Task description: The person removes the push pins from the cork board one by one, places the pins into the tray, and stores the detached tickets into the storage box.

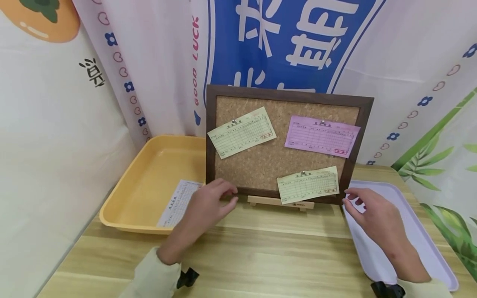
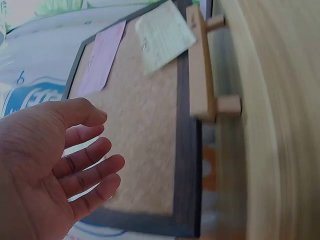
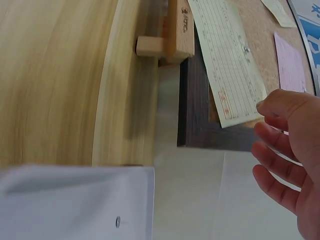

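A framed corkboard (image 1: 247,174) leans upright on a small wooden stand (image 1: 275,201). Pinned to it are a yellow slip (image 1: 242,133) at upper left, a purple slip (image 1: 322,136) at upper right and another yellow slip (image 1: 308,186) at lower right, which overlaps the bottom frame. My left hand (image 1: 206,203) hovers by the board's lower left corner, fingers loosely bent with nothing between them. By the lower right corner is my right hand (image 1: 381,217), its fingers relaxed, thumb and fingertips close to the frame edge. It also holds nothing, as the right wrist view shows.
A yellow tray (image 1: 123,194) on the left holds a white printed slip (image 1: 180,203). To the right lies a pale purple tray (image 1: 417,231), with a small metallic object (image 3: 118,221) in it. Printed curtains (image 1: 167,62) hang close behind the wooden table (image 1: 261,260).
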Available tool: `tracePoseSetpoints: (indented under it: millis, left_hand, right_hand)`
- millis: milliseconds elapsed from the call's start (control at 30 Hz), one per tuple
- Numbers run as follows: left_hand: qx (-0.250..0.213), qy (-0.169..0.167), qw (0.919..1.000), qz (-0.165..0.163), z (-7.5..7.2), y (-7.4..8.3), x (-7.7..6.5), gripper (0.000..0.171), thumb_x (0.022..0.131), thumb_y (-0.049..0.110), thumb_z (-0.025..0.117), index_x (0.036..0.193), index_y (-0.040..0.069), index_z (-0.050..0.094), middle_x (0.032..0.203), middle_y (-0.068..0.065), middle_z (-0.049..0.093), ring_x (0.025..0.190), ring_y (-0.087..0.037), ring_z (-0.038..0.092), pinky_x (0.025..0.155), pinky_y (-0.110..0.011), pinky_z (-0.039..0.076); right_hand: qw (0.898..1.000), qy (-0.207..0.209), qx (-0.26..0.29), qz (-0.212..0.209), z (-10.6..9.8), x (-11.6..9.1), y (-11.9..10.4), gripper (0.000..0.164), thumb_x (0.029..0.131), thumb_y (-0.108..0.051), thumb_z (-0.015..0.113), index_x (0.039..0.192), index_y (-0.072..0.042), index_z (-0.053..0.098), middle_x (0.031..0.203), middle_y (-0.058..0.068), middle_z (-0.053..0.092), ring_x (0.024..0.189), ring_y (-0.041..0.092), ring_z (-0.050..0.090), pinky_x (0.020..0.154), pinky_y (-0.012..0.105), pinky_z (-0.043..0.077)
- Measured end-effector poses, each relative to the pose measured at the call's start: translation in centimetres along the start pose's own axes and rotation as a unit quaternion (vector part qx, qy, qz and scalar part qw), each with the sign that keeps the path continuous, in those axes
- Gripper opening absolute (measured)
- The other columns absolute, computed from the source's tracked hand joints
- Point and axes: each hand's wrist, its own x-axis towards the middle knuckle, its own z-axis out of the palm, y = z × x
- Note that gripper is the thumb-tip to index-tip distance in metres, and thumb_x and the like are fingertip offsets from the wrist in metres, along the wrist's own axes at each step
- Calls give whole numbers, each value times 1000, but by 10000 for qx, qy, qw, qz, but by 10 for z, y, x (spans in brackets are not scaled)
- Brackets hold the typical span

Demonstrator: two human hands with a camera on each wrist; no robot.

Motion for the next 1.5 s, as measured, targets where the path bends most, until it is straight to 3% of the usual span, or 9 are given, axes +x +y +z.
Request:
tracePoseSetpoints:
  millis: [333,733,1133,1500]
  left_hand:
    - [-166,-49,9998,-2,40,18,12,20,87,18,83,103,10,74,94,0,68,81,-16,65,66,-29,53]
    - [-324,-14,9995,40,77,24,33,28,93,22,78,116,7,73,106,-3,72,83,-16,69,67,-29,55]
    - [-1121,24,9936,-143,102,33,51,28,94,12,76,121,5,71,102,-6,75,74,-11,67,65,-19,53]
    - [-1245,443,9911,-160,116,37,62,21,93,8,75,113,5,72,92,-4,72,69,-8,64,60,-16,49]
  right_hand:
    - [9978,329,185,-539,15,14,-12,22,83,-11,77,103,-6,74,81,0,68,68,13,63,56,36,53]
    - [9963,433,548,-494,35,29,-25,21,83,-5,80,102,-7,74,86,4,70,67,14,66,55,37,55]
    - [9972,373,559,-340,47,41,-33,17,88,-10,78,103,-6,73,90,8,72,70,18,67,56,38,55]
    - [9954,473,761,-340,53,46,-38,17,87,-7,78,104,-6,74,90,6,73,70,18,67,56,39,54]
